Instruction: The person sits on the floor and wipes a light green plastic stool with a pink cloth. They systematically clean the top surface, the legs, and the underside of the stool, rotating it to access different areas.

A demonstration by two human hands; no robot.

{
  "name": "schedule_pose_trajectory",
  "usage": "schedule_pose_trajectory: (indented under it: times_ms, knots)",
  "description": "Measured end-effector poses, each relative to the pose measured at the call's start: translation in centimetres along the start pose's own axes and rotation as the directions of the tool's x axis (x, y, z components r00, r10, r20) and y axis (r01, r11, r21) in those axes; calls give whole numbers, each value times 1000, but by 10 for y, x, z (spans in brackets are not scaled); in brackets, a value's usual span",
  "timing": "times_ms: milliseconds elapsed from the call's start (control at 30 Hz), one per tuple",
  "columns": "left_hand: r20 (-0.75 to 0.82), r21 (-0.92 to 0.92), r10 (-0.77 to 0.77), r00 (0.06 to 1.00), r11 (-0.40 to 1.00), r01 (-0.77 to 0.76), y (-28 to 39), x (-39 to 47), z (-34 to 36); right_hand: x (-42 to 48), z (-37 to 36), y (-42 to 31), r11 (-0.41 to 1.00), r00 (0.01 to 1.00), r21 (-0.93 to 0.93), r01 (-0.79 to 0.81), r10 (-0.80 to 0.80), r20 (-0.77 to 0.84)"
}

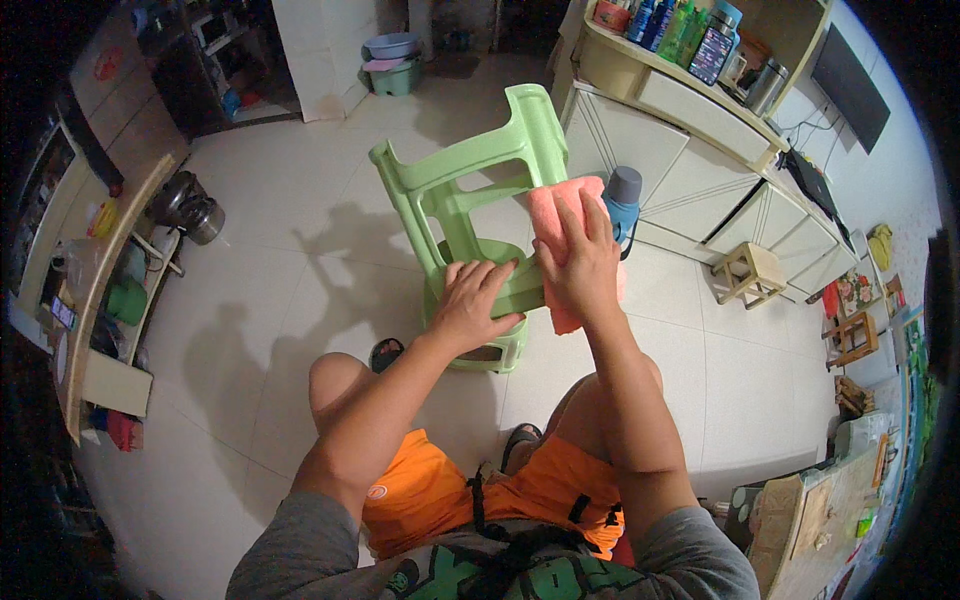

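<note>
A light green plastic stool (459,166) lies tipped over in front of me, its legs pointing away. My left hand (474,306) grips its near edge, fingers over the top and thumb toward me. Under my right hand (585,266), a folded pink cloth (553,225) is pressed against the stool's right side and hangs down past it. Below is a second green plastic piece (511,346), apparently another stool standing on the floor; the tipped stool and my left hand partly hide it.
Just beyond the cloth stands a blue bottle with a grey cap (624,196). White cabinets (637,157) run along the right, with a small wooden stool (750,271) before them. A shelf unit (120,285) lines the left; stacked basins (394,64) sit at the back.
</note>
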State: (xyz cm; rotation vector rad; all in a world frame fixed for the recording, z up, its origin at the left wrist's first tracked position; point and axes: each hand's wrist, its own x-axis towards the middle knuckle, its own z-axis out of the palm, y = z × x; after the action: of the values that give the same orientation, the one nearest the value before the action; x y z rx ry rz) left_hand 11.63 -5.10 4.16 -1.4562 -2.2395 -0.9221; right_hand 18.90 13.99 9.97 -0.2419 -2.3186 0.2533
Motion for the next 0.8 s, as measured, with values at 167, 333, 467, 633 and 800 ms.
schedule_pose_trajectory:
  times_ms: [167,333,467,633,800]
  knots:
    - [28,-23,-52,998,998,52,-4,-1,2,-1,2,-2,999,1000,20,29,-29,-2]
    - [30,-14,-80,996,997,80,-5,0,2,-3,5,-2,1000,999,4,26,-26,19]
    - [-5,-14,-87,996,996,87,-9,-2,4,-3,6,-6,999,999,-2,40,-40,26]
    - [3,-14,-141,990,990,141,-11,-1,3,-4,7,-9,998,997,-15,65,-64,40]
    - [-34,-43,-158,987,987,157,-15,-1,5,-9,13,-12,994,994,-37,104,-103,32]
